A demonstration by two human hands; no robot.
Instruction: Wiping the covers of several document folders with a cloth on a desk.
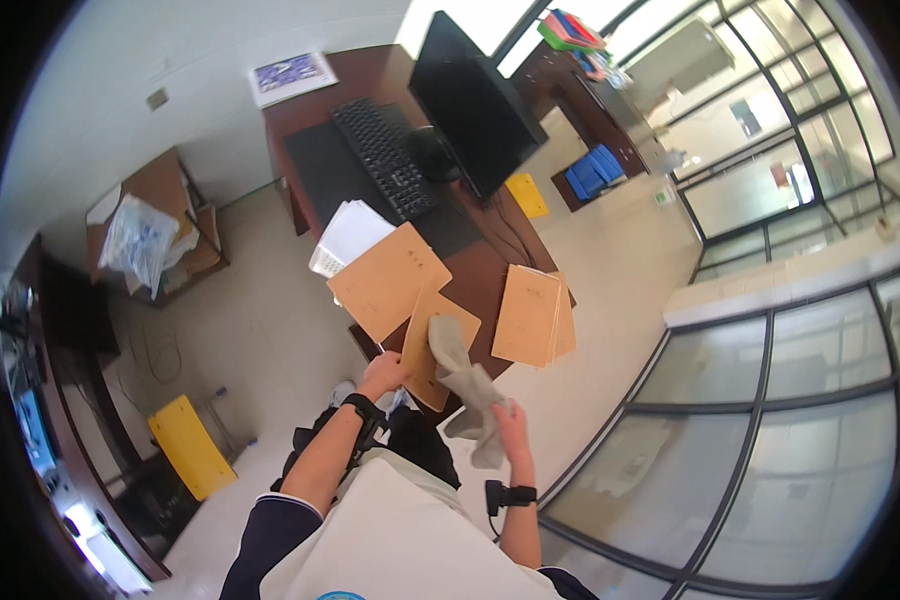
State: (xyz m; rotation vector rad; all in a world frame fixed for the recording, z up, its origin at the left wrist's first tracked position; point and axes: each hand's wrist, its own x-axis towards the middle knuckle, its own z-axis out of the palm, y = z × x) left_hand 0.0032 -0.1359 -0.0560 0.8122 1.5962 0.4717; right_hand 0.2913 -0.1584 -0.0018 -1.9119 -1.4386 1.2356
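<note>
My left hand (385,375) grips the near edge of a tan paper notebook (422,345), which is tilted up off the desk. A thin pen-like thing shows by that hand. In my right hand (511,426) is a crumpled beige-grey cloth (471,390), blurred at its edges, its upper end lying over the notebook's face. Just beyond, another tan notebook (391,279) lies on white papers (352,231). To the right, several tan notebooks (526,315) are stacked at the desk's edge.
The dark wooden desk (469,281) carries a black keyboard (382,159), a mat and a monitor (472,105). Cardboard boxes (157,184) with a plastic bag stand on the floor at left. A yellow chair seat (193,448) is lower left; glass partitions (690,442) run along the right.
</note>
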